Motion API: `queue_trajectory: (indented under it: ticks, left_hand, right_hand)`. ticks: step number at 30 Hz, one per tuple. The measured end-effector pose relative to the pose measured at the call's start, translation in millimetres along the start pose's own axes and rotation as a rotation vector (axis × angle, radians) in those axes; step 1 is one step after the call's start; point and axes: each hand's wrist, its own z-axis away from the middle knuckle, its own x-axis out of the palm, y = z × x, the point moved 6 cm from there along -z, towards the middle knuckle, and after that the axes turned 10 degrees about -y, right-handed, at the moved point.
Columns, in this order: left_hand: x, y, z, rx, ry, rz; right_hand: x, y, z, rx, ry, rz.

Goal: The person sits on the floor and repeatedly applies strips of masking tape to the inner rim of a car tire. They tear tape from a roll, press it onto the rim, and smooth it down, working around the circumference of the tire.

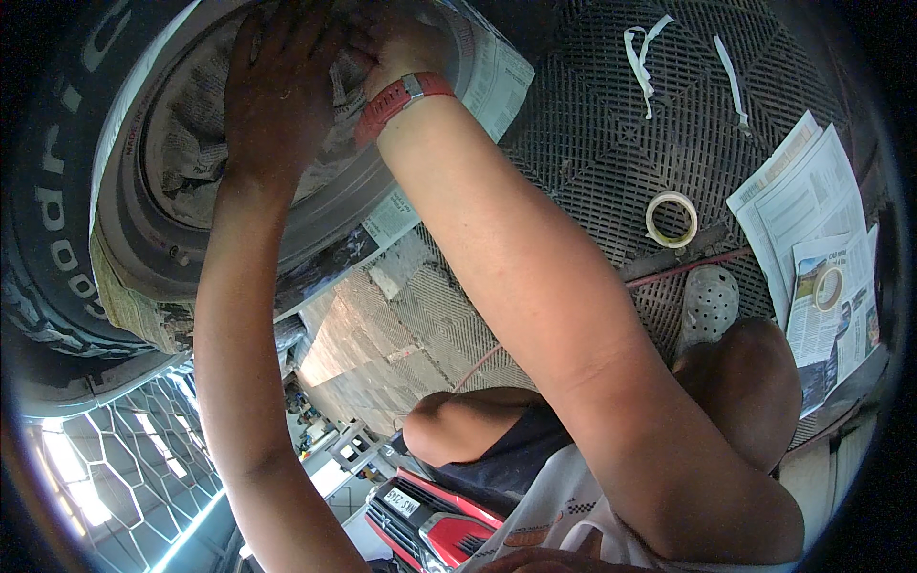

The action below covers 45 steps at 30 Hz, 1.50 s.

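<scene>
This place seems to be a vehicle workshop or a garage. A large black rubber tyre with raised white letters [67, 124] surrounds a grey round metal rim [181, 244], and printed newspaper covers parts of it. The floor has dark grey ribbed plastic tiles [611, 134], on which lies a cream-coloured ring of tape [653, 225]. Behind, there is a red vehicle with a black grille [420, 535], under a high grey ceiling with white honeycomb lines [143, 477].

Upper left, the wheel [164, 241] sits in the tyre [57, 177]. Upper right, two strips [731, 78] lie on the mat [587, 124]; below them, a tape roll [671, 197]; right of that, papers [812, 196] with another roll [816, 292] on top.
</scene>
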Motion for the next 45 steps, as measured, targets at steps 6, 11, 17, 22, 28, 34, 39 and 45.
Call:
queue_trajectory:
  ticks: [6, 11, 17, 22, 28, 34, 39, 45]
  left_hand:
    - [3, 0, 9, -0.028, -0.087, 0.009]
    - [-14, 10, -19, 0.012, -0.047, 0.034]
    - [-7, 15, -6, -0.004, -0.065, 0.043]
    - [-5, 19, -12, -0.005, -0.040, 0.074]
    - [-2, 20, -10, 0.032, -0.030, 0.062]
    - [-3, 22, -18, 0.056, 0.019, 0.052]
    - [3, 20, -8, 0.046, -0.022, 0.128]
    - [3, 22, -15, 0.037, -0.038, -0.001]
  right_hand:
    - [10, 4, 8, -0.161, -0.104, 0.106]
    - [8, 24, -13, -0.345, -0.008, 0.199]
    - [0, 24, 30, 0.252, -0.167, -0.985]
    - [-24, -1, 53, 0.480, 0.061, -1.445]
    - [-21, 9, 50, 0.422, 0.129, -1.353]
    - [-6, 24, 15, 0.150, 0.028, -0.773]
    - [-2, 34, 24, 0.325, -0.029, -0.161]
    - [1, 38, 5, 0.142, -0.005, -0.003]
